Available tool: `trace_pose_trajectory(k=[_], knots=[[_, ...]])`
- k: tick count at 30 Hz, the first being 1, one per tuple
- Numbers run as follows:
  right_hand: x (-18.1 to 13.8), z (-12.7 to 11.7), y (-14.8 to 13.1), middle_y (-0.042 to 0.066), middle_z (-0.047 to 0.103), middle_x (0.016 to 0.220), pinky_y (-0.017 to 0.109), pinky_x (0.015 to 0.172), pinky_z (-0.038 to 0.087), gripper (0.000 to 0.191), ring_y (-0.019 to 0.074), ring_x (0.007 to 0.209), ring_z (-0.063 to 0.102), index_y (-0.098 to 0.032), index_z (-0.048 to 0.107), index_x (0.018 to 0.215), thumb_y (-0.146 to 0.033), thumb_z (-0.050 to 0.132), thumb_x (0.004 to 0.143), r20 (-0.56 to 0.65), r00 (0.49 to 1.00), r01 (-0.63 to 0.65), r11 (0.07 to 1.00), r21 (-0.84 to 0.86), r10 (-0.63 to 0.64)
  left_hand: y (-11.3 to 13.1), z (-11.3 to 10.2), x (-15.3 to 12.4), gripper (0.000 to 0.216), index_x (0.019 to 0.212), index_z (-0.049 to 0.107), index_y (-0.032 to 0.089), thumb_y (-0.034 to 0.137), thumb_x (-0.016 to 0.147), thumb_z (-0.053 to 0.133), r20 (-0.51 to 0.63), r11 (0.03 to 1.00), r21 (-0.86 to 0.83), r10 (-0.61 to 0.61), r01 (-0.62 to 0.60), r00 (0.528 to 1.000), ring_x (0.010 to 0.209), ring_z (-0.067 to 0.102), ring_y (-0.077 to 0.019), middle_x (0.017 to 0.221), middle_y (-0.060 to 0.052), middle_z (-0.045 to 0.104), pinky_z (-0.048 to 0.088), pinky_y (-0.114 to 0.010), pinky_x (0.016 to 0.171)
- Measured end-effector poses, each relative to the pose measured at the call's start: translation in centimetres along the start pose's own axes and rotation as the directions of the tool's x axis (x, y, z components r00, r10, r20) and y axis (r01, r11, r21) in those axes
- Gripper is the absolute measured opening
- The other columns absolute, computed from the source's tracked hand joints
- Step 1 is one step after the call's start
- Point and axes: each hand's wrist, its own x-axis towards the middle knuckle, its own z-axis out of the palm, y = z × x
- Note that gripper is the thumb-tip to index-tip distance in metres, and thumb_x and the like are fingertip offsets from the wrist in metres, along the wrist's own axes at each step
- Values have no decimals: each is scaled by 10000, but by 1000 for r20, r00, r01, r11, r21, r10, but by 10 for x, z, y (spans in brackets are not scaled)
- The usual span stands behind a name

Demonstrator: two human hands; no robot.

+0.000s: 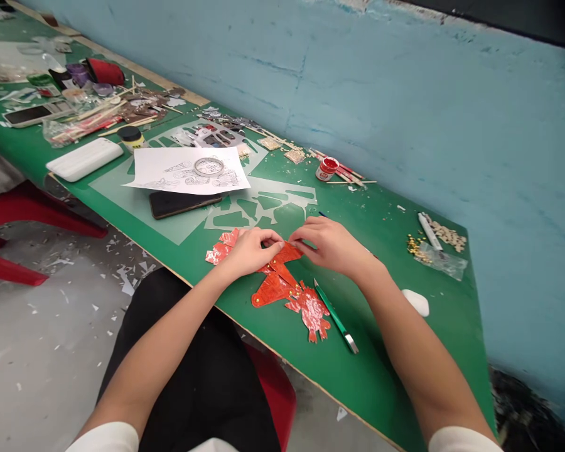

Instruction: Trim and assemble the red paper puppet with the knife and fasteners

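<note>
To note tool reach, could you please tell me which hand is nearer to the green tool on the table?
Right. The right hand lies just beyond the green tool's far tip, not touching it; the left hand rests on the red cutout, farther left.

Place: a craft workshop, and a busy one.
Bench: one long green table point(395, 314) runs along a patchy pale blue wall point(405, 94), loaded from end to end.
Materials: red foil cut-outs point(292, 295) lie up front, pale stencil sheets point(263, 207) with shapes cut away sit just behind, and thin wooden sticks point(103, 116) are piled at far left.
Tools: a green craft knife point(335, 317) lies beside the cut-outs, a red paint pot point(327, 168) stands by the wall, and a tape roll point(209, 166) sits on a printed line drawing point(169, 169).
Floor: bare concrete floor point(51, 326), with paper offcuts point(127, 282) scattered below the table edge.
Seating: a red plastic chair point(19, 207) at the left.
</note>
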Motion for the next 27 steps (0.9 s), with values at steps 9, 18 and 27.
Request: trace_pose_trajectory(k=[9, 18, 27], knots=[[2, 2, -9, 82, 737, 871, 375, 748, 329, 233, 248, 868, 562, -198, 717, 1003, -123, 498, 1026, 48, 998, 39, 986, -161, -31, -3, 2, 2, 189, 853, 777, 241, 327, 923, 624, 0, 1000, -27, 0, 0, 1000, 820, 707, -202, 808, -11, 761, 558, -338, 804], [1, -2, -7, 85, 753, 892, 366, 759, 381, 255, 240, 887, 603, -191, 729, 1034, -182, 475, 1061, 33, 999, 32, 991, -130, -28, -9, 3, 4, 189, 856, 777, 230, 332, 917, 630, -16, 997, -80, 3, -5, 1000, 803, 695, -188, 808, -10, 762, 557, -319, 793], [-1, -2, -11, 71, 746, 838, 357, 742, 321, 287, 224, 854, 593, -194, 747, 997, -259, 483, 1089, 16, 999, 45, 980, -196, -43, -9, 3, 4, 184, 850, 772, 212, 307, 916, 628, 3, 995, -100, -9, 9, 1000, 779, 681, -172, 793, -13, 758, 529, -285, 732]])
